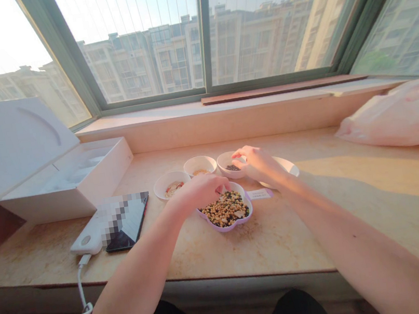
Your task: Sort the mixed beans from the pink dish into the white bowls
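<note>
My left hand (pixel 204 189) hangs over the far edge of a purple-rimmed, lobed bowl (pixel 238 222) full of mixed yellow, black and pale beans. Its fingers are drawn together; whatever they pinch is too small to make out. At the right white bowl (pixel 225 174), which holds small dark beans (pixel 231 168), my right hand (pixel 253 163) reaches over the rim with thumb and fingers apart. A middle white bowl (pixel 199 159) has yellowish grains in it. Pale and reddish pieces lie in the left white bowl (pixel 158 190). My right hand partly hides another white dish (pixel 288 165).
A small printed label (pixel 260 194) lies beside the lobed bowl. To the left are a black phone (pixel 131 224), a white power bank (pixel 88 239) with a cable (pixel 81 286), and an open white box (pixel 105 175). A plastic bag (pixel 404 117) rests at right, below the window.
</note>
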The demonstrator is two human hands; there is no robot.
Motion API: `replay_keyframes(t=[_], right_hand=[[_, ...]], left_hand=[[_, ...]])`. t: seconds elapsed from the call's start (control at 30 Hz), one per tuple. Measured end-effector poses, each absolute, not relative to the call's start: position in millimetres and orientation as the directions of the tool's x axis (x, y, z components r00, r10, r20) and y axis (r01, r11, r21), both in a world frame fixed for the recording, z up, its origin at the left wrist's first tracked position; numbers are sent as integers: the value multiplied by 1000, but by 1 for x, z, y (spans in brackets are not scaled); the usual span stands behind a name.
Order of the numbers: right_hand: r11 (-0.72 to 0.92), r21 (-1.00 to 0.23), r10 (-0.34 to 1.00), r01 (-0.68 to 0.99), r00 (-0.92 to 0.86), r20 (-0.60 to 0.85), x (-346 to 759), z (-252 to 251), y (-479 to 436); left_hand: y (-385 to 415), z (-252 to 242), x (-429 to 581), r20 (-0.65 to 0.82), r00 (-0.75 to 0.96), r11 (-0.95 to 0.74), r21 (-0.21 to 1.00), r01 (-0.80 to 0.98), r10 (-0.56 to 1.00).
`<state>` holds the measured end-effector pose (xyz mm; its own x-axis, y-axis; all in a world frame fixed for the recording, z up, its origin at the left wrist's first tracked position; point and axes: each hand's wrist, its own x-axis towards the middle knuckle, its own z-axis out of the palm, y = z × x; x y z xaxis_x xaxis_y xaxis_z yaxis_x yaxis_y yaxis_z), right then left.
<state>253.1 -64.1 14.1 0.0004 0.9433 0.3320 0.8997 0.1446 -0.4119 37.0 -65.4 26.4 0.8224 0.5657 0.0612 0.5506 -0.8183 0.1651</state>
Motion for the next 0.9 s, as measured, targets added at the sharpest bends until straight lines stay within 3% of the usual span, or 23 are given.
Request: replay_keyframes(t=[0.33, 0.53, 0.77, 0.9], right_hand=[[153, -391, 921, 908, 13, 389, 255, 11, -57], [168, -389, 912, 906, 7, 410, 254, 11, -57], [161, -531, 943, 832, 29, 332, 246, 19, -66], [196, -699, 977, 688, -74, 201, 239, 21, -72]], left_hand=[[-47, 15, 34, 174, 739, -752, 282, 596, 651], [-41, 17, 30, 229, 690, -725, 286, 627, 687], [-42, 18, 31, 310, 639, -711, 319, 627, 704], [-43, 21, 32, 360, 653, -745, 308, 591, 667]])
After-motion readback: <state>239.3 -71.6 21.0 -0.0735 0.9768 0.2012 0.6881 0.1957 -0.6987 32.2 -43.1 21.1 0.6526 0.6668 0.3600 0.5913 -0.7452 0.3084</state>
